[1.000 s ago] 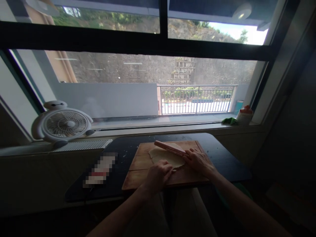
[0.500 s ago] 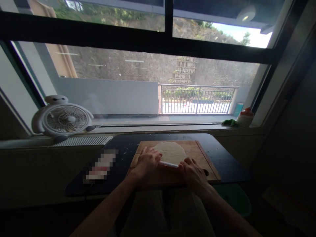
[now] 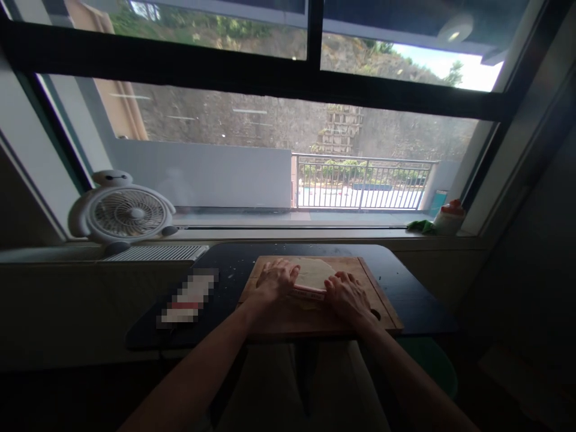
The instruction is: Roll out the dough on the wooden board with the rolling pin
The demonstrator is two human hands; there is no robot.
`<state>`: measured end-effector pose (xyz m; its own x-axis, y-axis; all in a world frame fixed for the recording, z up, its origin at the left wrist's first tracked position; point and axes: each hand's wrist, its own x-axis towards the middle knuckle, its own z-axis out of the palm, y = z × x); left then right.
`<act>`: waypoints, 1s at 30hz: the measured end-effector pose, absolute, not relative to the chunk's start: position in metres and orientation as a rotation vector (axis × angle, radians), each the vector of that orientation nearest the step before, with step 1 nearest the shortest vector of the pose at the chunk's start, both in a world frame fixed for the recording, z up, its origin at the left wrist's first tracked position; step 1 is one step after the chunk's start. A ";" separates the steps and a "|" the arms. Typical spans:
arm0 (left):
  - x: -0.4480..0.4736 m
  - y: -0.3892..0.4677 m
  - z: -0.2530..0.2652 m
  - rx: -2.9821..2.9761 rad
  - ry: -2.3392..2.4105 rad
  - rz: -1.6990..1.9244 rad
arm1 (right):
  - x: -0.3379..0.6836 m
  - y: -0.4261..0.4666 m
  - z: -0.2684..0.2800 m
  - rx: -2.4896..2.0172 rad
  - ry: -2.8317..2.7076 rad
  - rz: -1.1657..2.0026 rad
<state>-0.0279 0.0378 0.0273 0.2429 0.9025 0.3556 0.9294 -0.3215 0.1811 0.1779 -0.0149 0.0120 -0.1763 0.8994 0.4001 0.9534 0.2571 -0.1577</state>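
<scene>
A rolling pin (image 3: 308, 293) lies crosswise on the near part of a flat sheet of dough (image 3: 314, 273), its middle showing between two hands. The left hand (image 3: 278, 279) lies over the pin's left end, palm down, fingers reaching forward and slightly bent; the right hand (image 3: 348, 294) covers the other end, its fingers more curled. Whether either hand closes around the pin (the palms are hidden) I cannot tell. The dough rests on a wooden board (image 3: 378, 300), which has a dark hole near its right corner. Under the board is a dark table (image 3: 418, 309), with a blurred-out item (image 3: 189, 297) on its left side. Beyond, a white fan (image 3: 130, 213) stands at the left by the window, and a bottle with an orange top (image 3: 450, 217) sits beside a green cloth (image 3: 420, 227) on the right of the sill (image 3: 297, 234).
</scene>
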 end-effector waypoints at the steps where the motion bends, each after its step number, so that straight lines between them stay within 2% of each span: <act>1: -0.030 0.035 0.025 -2.442 -1.755 -0.604 | 0.178 -0.023 0.009 -1.626 -2.138 -0.202; 6: -0.049 -0.005 0.018 -2.496 -1.499 -0.701 | 0.184 -0.056 -0.001 -1.417 -2.297 -0.184; 12: -0.030 -0.028 0.035 -2.546 -1.441 -1.068 | 0.208 0.001 0.015 -1.366 -2.366 -0.037; 16: -0.008 -0.019 0.022 -2.876 -1.467 -1.038 | 0.213 0.029 0.013 -1.550 -2.293 0.009; 23: -0.002 -0.005 0.013 -3.015 -1.556 -0.910 | 0.210 0.020 0.014 -1.620 -2.283 -0.008; 30: 0.001 -0.012 0.010 -2.874 -1.467 -1.009 | 0.205 -0.002 0.017 -1.269 -2.271 -0.143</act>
